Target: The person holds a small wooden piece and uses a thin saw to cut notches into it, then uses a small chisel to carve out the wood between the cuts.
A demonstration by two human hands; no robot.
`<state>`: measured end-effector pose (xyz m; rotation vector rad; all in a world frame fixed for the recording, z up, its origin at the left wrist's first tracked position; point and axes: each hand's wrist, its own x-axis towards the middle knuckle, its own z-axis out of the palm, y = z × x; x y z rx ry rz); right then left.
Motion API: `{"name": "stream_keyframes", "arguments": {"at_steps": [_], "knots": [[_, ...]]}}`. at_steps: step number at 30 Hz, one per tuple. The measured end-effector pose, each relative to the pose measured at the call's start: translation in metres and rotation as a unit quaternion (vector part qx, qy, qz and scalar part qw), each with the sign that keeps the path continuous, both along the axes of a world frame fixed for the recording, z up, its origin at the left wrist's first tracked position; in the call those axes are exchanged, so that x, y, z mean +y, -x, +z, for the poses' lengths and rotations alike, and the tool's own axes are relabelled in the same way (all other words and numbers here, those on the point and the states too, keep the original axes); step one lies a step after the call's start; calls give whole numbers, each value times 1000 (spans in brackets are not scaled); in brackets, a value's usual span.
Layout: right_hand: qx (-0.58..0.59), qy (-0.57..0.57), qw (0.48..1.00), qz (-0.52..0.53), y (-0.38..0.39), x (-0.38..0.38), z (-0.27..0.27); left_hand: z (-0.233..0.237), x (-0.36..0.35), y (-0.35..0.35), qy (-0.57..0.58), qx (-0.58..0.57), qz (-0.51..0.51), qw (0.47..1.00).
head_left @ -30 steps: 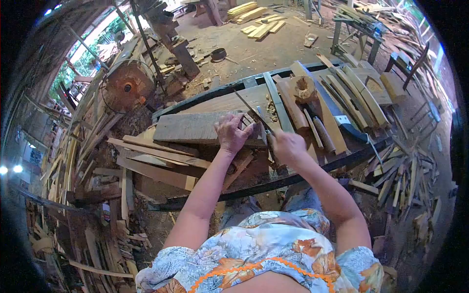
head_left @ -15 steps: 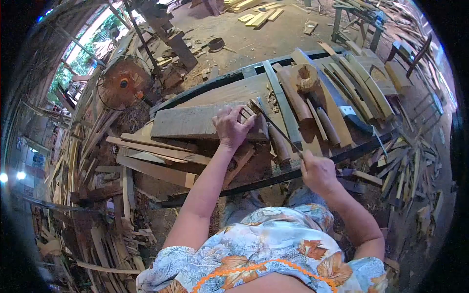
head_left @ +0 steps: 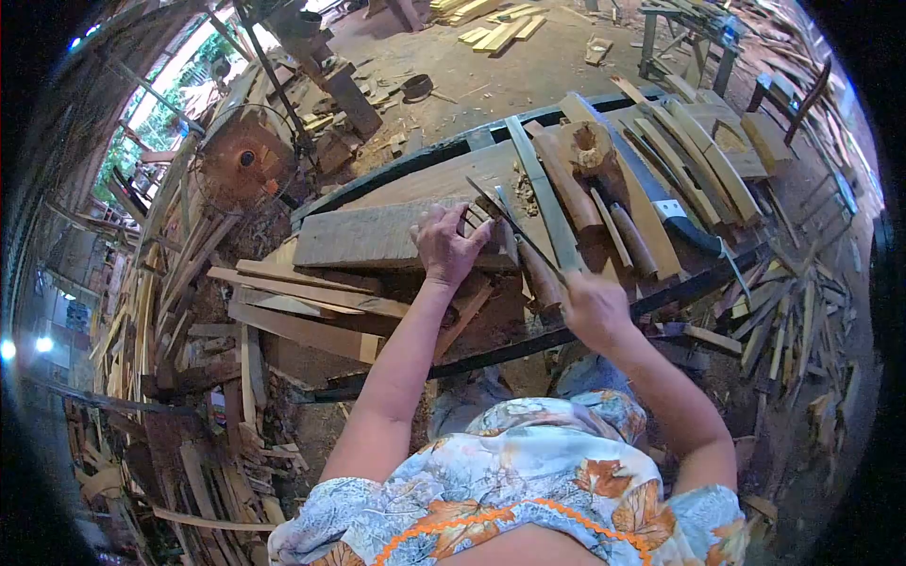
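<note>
My left hand (head_left: 447, 243) is closed over a small slotted wooden piece (head_left: 478, 220), pressing it at the right end of a thick wooden block (head_left: 354, 236). Fingers and tool partly cover the piece, so its full shape is hidden. In my right hand (head_left: 596, 311) is a long, thin, dark file (head_left: 530, 247); the fist wraps its near end. It slants up and left across the small piece, its tip showing beyond it. A round wooden handle-like bar (head_left: 539, 274) lies just right of the block, under the file.
Right of the block, the bench holds a hollowed wooden cylinder (head_left: 592, 149), a handsaw (head_left: 661, 203) with a dark handle, and several wood strips (head_left: 703, 170). Thin boards (head_left: 311, 291) lie front left. A round fan (head_left: 243, 158) stands left; scrap wood piles (head_left: 783, 321) surround the bench.
My right hand has moved forward and left, pushing the file so more of its tip shows past the wooden piece. My left hand stays almost in place.
</note>
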<state>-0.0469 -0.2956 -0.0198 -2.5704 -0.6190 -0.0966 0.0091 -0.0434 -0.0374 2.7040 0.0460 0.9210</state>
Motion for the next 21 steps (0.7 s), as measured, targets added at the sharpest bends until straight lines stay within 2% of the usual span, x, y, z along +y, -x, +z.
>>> {"name": "stream_keyframes", "arguments": {"at_steps": [2, 5, 9, 11, 14, 21], "knots": [[11, -60, 998, 0, 25, -24, 0, 3, -2, 0, 2, -6, -3, 1000], [22, -21, 1000, 2, 18, -23, 11, 4, 0, 1, 4, 6, -12, 1000], [7, 12, 999, 45, -50, 41, 11, 3, 2, 0, -7, 5, -15, 1000], [17, -21, 999, 32, -82, 75, 9, 2, 2, 0, -8, 14, -10, 1000], [-9, 1, 1000, 20, -88, 86, 4, 3, 1, 0, -6, 21, -2, 1000], [24, -36, 999, 4, 20, -25, -4, 2, 0, -1, 8, 28, 3, 1000]]}}
